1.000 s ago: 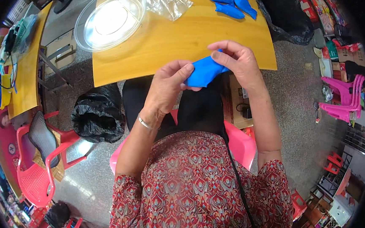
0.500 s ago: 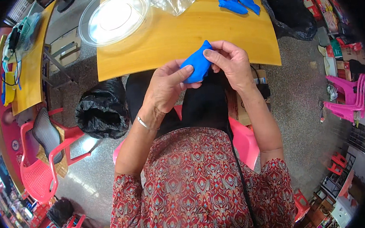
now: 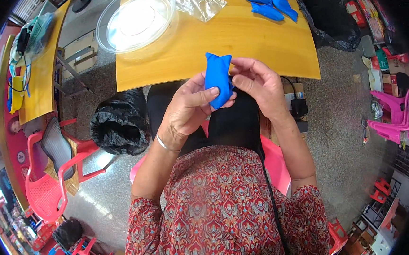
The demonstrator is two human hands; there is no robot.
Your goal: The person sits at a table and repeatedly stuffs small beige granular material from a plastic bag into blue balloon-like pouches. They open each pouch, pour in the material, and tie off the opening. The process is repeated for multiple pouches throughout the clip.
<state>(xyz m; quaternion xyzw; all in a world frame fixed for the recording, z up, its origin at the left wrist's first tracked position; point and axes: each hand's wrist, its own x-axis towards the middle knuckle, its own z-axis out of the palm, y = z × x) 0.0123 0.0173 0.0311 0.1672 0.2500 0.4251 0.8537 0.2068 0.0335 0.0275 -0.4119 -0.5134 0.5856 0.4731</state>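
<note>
A small blue cloth pouch (image 3: 218,76) with two pointed corners at its top stands upright over my lap, just off the table's front edge. My left hand (image 3: 185,105) is closed on its lower part, thumb across the front and fingers behind. Close to the pouch's right side is my right hand (image 3: 265,87), its thumb and bent forefinger apart with nothing seen between them. Whether its fingertips touch the cloth is hard to tell. Several similar blue pieces (image 3: 268,11) lie heaped at the far right of the yellow table (image 3: 198,45).
On the table are a clear round plastic lid or tray (image 3: 108,39) and a crumpled clear bag (image 3: 200,3). Black plastic bags stand at the left (image 3: 118,112) and far right (image 3: 329,14). A red chair (image 3: 43,191) and pink stools (image 3: 391,114) are to the sides.
My right thumb and fingers have let go of the pouch's upper corner. The pouch has turned from slanting right to nearly upright in my left hand, showing both top corners.
</note>
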